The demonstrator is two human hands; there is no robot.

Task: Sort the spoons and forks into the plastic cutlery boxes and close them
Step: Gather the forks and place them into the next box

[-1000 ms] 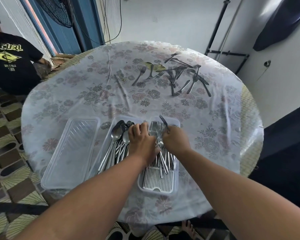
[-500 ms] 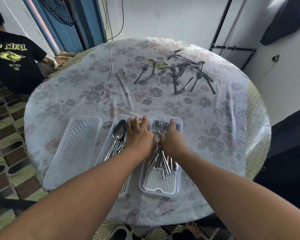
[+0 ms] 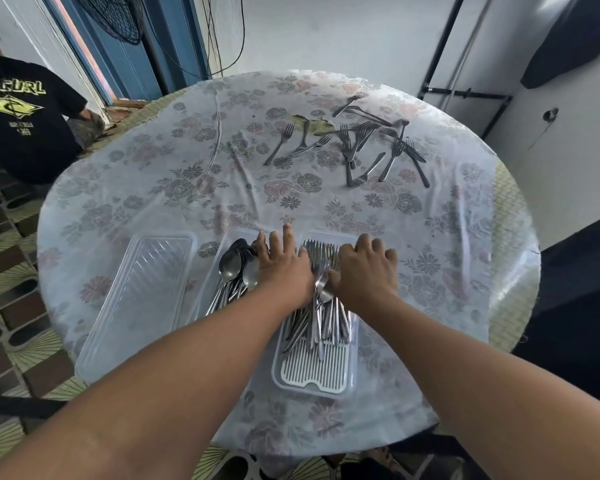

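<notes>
A clear fork box (image 3: 314, 375) with a white slatted insert sits near the table's front edge, holding a bundle of forks (image 3: 321, 252). My right hand (image 3: 364, 268) is curled over the bundle's right side, thumb pressed against the handles. My left hand (image 3: 284, 268) lies flat against the bundle's left side, fingers spread. To its left is the spoon box (image 3: 210, 271), with several spoons (image 3: 231, 265) lying in it. Several loose forks (image 3: 361, 147) lie scattered on the far side of the table.
A clear plastic lid (image 3: 142, 299) lies left of the spoon box. The round table (image 3: 153, 188) has a floral cloth. A person in a black shirt (image 3: 18, 119) crouches at the far left. A dark metal rack (image 3: 465, 93) stands behind the table.
My right hand has lowered the fork it held into the box and now presses on the bundle. My left hand has slid forward a little, and its fingers have spread.
</notes>
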